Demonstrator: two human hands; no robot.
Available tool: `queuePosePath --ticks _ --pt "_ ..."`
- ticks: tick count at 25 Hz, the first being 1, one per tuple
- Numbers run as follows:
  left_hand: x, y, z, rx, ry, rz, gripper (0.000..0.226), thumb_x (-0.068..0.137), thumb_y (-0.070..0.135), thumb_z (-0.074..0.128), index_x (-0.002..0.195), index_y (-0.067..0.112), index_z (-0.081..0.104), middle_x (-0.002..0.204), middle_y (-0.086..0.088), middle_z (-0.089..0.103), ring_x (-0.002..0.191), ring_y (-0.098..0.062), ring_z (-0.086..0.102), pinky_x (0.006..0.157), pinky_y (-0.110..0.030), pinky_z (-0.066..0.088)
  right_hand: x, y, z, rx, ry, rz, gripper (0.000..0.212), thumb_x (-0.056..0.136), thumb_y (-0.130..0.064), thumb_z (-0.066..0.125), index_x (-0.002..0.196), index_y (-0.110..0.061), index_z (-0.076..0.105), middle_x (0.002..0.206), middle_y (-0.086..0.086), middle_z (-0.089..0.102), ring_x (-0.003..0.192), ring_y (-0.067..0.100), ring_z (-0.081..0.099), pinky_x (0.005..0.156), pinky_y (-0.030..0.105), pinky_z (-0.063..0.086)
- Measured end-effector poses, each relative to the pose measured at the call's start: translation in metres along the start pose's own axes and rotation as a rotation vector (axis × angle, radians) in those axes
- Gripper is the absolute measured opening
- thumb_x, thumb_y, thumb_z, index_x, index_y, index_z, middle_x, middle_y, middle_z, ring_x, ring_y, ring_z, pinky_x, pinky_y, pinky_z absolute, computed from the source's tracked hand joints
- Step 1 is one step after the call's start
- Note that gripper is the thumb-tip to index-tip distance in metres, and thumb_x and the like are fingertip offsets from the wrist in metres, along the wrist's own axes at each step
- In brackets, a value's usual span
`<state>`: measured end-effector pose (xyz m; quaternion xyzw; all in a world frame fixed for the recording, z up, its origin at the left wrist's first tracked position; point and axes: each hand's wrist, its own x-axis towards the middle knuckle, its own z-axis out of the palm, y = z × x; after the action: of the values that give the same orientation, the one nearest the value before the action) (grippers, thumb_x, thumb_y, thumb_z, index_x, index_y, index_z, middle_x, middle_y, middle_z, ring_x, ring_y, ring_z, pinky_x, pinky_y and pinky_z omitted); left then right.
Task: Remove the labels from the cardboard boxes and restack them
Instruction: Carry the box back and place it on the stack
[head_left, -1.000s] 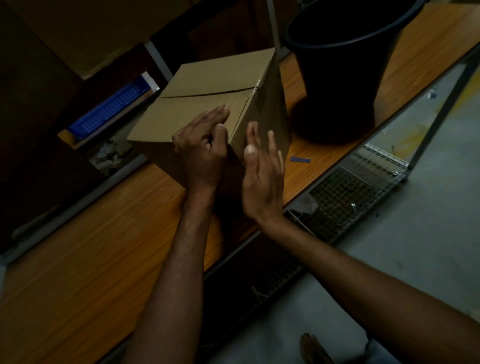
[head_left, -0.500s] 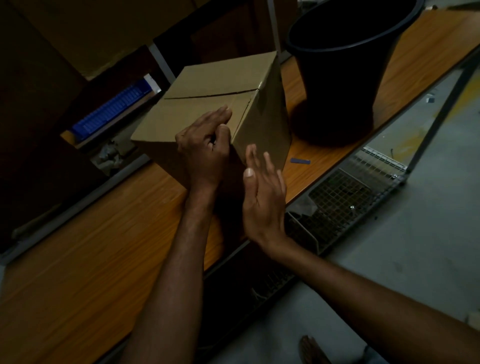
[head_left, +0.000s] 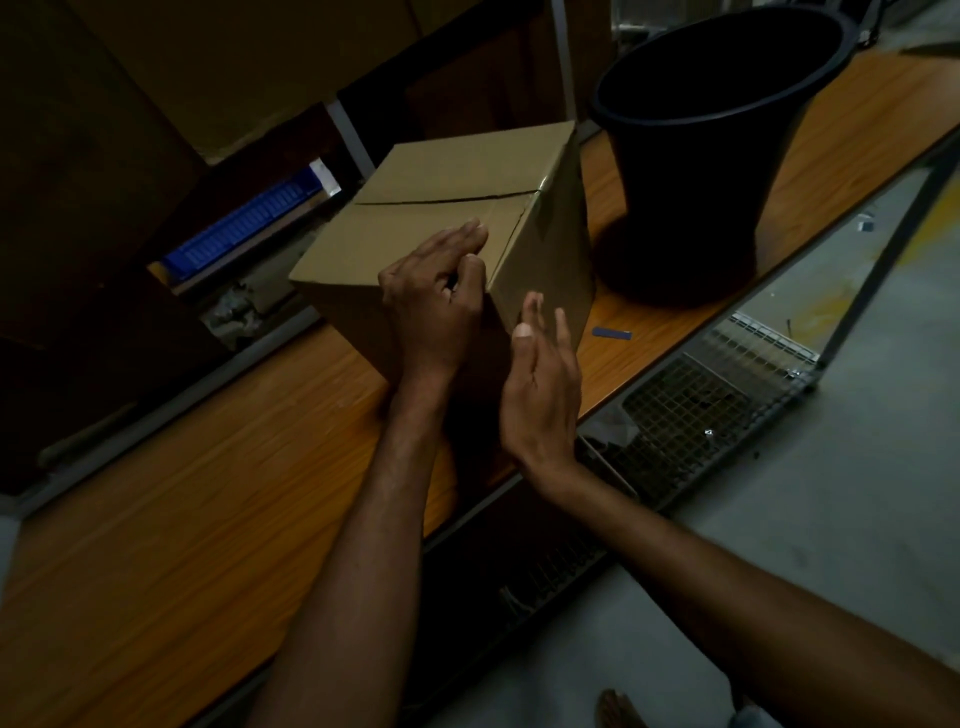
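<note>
Leftmost, a blue crate sits in the dark behind the wooden table. On the table stands the cardboard box, flaps closed, a seam running across its top. The left hand lies over the box's near top corner, fingers stretched along the top flap and thumb bent against the edge; whether it pinches anything there cannot be told. Just beside it, the right hand is relaxed and empty, fingers loosely spread next to the box's right face, contact unclear. Further right a small blue strip lies on the table, then a black bucket stands near the box, with a wire rack below the table edge
</note>
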<state>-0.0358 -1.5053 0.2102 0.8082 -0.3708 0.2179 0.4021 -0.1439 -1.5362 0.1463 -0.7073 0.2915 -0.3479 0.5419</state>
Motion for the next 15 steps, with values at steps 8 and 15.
queuePosePath --ticks 8,15 --pt "0.003 -0.004 -0.001 -0.085 0.009 0.054 0.038 0.095 0.030 0.049 0.119 0.017 0.075 0.124 0.003 0.073 0.121 -0.011 0.065 0.108 -0.051 0.045 0.000 -0.007 -0.002 0.053 0.022 -0.158 0.053 0.111 -0.035 0.024 0.161 -0.021 0.035 0.167 -0.007 0.032 0.159 0.010 0.017 0.126 0.050 0.024" --pt "0.003 -0.004 -0.004 -0.069 -0.047 0.033 0.042 0.095 0.034 0.045 0.123 0.020 0.074 0.129 0.004 0.070 0.126 -0.011 0.061 0.111 -0.049 0.040 0.007 -0.008 -0.004 0.029 0.010 -0.236 0.053 0.111 -0.035 0.024 0.161 -0.021 0.033 0.168 -0.008 0.029 0.159 0.011 0.014 0.128 0.049 0.021"
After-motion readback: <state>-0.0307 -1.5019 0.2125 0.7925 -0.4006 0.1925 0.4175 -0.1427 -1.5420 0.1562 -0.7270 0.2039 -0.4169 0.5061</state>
